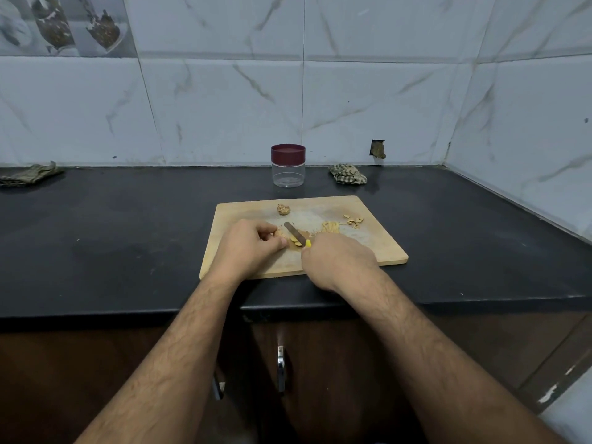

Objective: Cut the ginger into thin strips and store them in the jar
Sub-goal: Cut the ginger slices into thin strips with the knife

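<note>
While the left hand (pixel 248 240) curls its fingers (pixel 267 232) down onto a small knob of ginger (pixel 279 234) near the middle of the cutting board (pixel 381 248), thumb tucked along the near side, it pins the piece beside the blade. The right hand (pixel 336 259) wraps round a knife (pixel 296 233) by its yellow handle, of which only a tip shows past the knuckles; how those fingers lie underneath I cannot tell. The blade is short, narrow and dull grey, angled away toward the board's far edge, with a few cut slices (pixel 296 241) lying at its heel.

Ginger of this size should be light, firm and fibrous, damp where cut and so a little slippery; its lumpy shape probably wants to roll, so holding it flat-side down with fingertips bent back from the edge seems the safest grip.

Right of the knife on the board sits a pale yellow heap of thin strips (pixel 330 227), soft-looking and loose, likely to scatter unless gathered by pinching. Beyond them lie curled peel scraps (pixel 354 221), and toward the board's far edge another rough-skinned ginger lump (pixel 283 209). The board is pale wood, rectangular with rounded corners, stained at its centre.

Behind the board stands the jar (pixel 288 170), clear plastic, cylindrical, empty, its maroon lid on. Everything rests on a black stone counter (pixel 112 225).
</note>
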`<act>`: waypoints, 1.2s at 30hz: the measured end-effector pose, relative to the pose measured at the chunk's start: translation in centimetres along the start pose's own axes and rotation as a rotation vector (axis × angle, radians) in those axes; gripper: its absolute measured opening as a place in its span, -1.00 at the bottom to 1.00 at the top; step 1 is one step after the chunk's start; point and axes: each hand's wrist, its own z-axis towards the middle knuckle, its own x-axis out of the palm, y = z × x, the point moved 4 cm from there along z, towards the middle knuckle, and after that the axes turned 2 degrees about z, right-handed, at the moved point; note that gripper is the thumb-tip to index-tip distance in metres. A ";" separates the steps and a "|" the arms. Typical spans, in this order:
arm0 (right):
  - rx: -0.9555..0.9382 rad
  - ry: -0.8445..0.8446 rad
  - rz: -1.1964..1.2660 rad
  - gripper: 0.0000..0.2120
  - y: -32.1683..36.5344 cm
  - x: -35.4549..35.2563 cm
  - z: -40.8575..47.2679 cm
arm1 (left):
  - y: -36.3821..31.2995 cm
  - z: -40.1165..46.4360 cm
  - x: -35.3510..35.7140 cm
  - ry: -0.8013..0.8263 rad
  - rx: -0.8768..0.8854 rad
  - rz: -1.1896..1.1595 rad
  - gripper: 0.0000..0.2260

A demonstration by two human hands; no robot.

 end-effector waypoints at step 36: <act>0.058 -0.040 0.015 -0.73 -0.9 0.6 -0.1 | -0.7 -0.3 0.2 -0.024 0.130 0.137 -0.73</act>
